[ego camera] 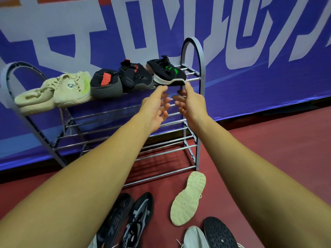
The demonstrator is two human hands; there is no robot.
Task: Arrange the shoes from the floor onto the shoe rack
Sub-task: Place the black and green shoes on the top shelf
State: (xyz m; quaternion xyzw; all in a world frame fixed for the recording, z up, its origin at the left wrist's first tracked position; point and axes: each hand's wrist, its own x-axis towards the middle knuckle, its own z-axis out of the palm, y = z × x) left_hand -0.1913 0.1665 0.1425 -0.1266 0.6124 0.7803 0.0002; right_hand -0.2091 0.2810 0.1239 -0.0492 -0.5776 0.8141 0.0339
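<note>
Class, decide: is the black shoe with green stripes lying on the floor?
No, the green-striped shoe sits on the top tier of the shoe rack, at its right end.

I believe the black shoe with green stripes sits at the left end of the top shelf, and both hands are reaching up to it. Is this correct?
Not quite. In the head view the black shoe with green stripes sits at the right end of the top shelf, not the left. The left hand and right hand do reach up to it.
</note>
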